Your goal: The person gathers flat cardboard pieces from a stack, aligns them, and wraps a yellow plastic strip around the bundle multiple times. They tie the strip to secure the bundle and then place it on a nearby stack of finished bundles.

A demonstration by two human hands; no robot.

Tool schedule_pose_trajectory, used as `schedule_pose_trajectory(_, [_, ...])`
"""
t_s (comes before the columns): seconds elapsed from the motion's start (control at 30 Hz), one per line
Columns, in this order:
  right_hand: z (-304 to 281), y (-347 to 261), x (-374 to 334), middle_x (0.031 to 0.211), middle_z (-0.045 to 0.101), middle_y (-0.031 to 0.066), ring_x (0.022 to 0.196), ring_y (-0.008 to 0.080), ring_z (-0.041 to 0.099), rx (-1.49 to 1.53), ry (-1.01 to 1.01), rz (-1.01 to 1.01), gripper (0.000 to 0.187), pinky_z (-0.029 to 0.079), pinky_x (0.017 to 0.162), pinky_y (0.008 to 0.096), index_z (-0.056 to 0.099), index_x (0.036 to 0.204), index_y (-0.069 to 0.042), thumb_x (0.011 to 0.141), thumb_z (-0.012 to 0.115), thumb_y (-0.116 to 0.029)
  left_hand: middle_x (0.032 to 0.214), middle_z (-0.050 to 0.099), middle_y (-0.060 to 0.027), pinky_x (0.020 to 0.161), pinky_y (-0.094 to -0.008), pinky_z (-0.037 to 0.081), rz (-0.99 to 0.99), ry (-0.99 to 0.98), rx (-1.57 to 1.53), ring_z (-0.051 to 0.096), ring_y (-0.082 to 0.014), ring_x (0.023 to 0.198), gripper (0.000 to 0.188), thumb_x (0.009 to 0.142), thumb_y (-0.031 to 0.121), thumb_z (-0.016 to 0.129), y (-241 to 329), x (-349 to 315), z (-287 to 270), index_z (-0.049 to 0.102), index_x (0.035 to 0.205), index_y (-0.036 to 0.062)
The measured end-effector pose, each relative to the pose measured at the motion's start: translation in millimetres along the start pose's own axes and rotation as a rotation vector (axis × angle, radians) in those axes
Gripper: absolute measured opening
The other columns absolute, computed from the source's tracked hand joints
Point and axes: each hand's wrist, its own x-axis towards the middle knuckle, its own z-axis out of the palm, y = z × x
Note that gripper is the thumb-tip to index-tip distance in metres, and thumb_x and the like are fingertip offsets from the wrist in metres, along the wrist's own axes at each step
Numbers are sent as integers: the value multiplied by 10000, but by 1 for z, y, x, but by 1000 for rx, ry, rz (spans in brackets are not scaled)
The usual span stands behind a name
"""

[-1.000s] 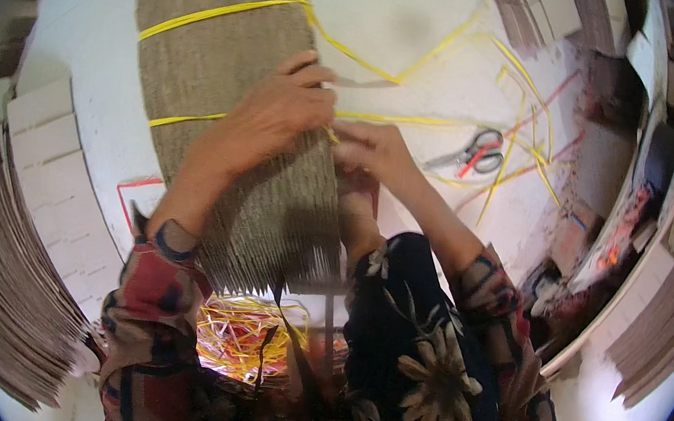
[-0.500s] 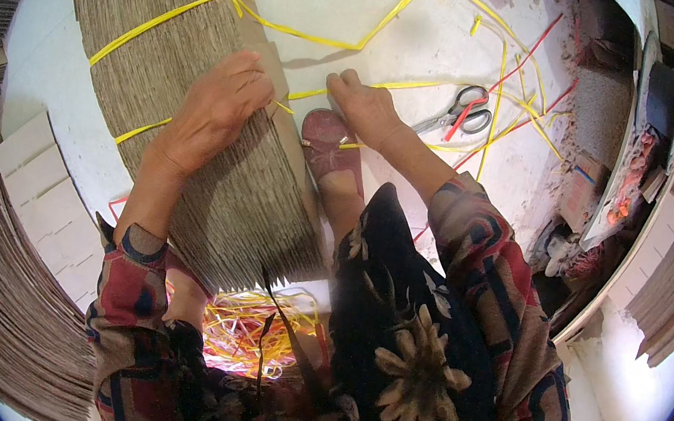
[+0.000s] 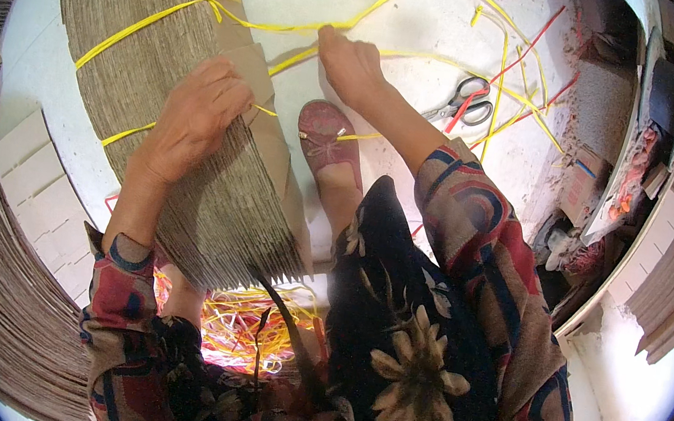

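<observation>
A long stack of brown cardboard pieces (image 3: pixel 138 39) lies on the floor in front of me, edges upward. One yellow strap (image 3: pixel 130 38) crosses it with a knot on its upper right side; a second band runs lower, beneath my left hand. My left hand (image 3: pixel 201 112) is closed over the stack, pinching the lower yellow strap, whose short end sticks out past the fingers. Right of the stack, my right hand (image 3: pixel 351 68) is closed on the same lower strap, drawing a length up from the stack's side. The knotted strap's loose tail passes by its fingertips.
Scissors (image 3: pixel 456 104) with black handles lie on the floor to the right, among loose yellow and red straps (image 3: pixel 538 41). A heap of strap scraps (image 3: pixel 245 326) sits between my feet. More cardboard stacks (image 3: pixel 8 312) stand at left. Boxes (image 3: pixel 583 187) and a board line the right side.
My right hand has moved up and slightly left, pulling the strap with it, close to the knotted strap's tail. My left hand and the stack appear shifted slightly left in view.
</observation>
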Motion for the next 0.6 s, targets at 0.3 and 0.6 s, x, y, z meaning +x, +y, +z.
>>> schedule_pose_trajectory(0.3, [-87,-16,31,559,571,49,439,118,503,887,-353,279,198,407,354,252,683,819,-38,666,683,-164,821,530,-127,749,-385,442,-66,-43,54,530,-312,867,145,685,66,545,1,4,6,519,825,41])
schedule_pose_trajectory(0.6, [-176,-79,36,800,570,68,720,162,537,484,98,-494,296,402,605,289,588,1027,-58,783,617,-223,933,642,-118,813,-328,465,-413,372,-409,596,-292,936,147,823,58,578,13,-6,26,639,953,30])
